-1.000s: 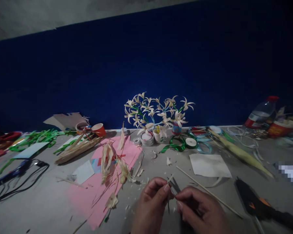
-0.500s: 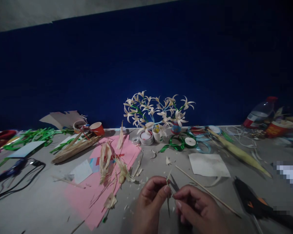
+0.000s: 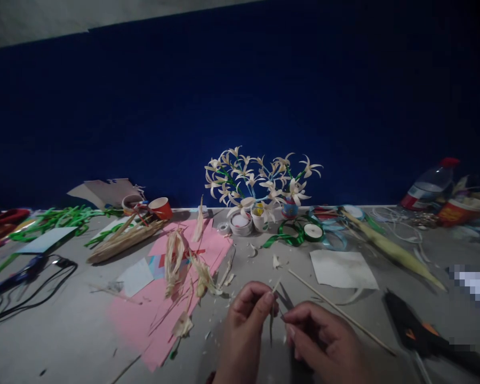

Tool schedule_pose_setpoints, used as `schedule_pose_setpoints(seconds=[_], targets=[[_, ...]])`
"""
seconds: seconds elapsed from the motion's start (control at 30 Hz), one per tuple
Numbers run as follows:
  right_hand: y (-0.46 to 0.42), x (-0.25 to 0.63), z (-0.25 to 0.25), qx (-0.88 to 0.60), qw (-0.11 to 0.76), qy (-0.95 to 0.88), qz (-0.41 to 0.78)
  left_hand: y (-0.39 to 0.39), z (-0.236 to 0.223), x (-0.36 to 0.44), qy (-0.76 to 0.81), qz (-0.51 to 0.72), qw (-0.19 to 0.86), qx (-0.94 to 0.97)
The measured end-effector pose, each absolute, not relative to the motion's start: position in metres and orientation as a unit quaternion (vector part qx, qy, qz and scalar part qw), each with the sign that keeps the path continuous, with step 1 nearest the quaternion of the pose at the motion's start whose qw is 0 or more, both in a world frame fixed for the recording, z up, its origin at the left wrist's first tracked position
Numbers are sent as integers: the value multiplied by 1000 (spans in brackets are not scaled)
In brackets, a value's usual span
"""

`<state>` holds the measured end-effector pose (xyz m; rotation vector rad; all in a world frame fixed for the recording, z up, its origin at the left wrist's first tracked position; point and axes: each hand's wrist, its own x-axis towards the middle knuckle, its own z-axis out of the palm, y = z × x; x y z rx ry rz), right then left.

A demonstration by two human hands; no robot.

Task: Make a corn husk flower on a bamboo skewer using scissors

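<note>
Low in the middle of the view, my left hand (image 3: 246, 333) pinches a thin pale strip of dried husk (image 3: 272, 314) between thumb and forefinger. Beside it, my right hand (image 3: 328, 346) is closed around small scissors (image 3: 285, 303), whose dark blades point up at the strip. The two hands almost touch. Small husk scraps lie on the grey table (image 3: 64, 341) under them. A long thin wooden stick (image 3: 336, 312) lies just right of the hands.
A bunch of pale handmade flowers (image 3: 260, 184) stands in small cups at the back. Pink paper (image 3: 172, 298) with dried husk pieces lies to the left, green ribbon rolls (image 3: 300, 233) behind. A black glue gun (image 3: 428, 336) lies at right, cables (image 3: 28, 293) at left, a bottle (image 3: 430, 186) far right.
Both hands have stayed together low in the view and shifted slightly. The husk strip now hangs lower from my left fingers. The view has drifted a little.
</note>
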<state>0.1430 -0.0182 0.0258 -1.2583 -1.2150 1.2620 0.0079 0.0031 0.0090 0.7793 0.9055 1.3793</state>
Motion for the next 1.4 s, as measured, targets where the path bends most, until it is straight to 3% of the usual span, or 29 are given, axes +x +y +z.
schedule_pose_setpoints(seconds=[0.17,0.43,0.9,1.13,1.4], targets=[[-19,141,24,-490,492,-481,535,4,8,13,334,605,667,277],[-19,140,25,-484,488,-428,587,1,5,18,283,634,664,277],[-17,144,16,-478,472,-473,571,-2,-9,24,263,633,684,250],[-20,146,12,-480,481,-544,493,-1,1,22,291,635,648,305],[-18,151,5,-495,447,-637,387,-2,3,20,263,634,674,272]])
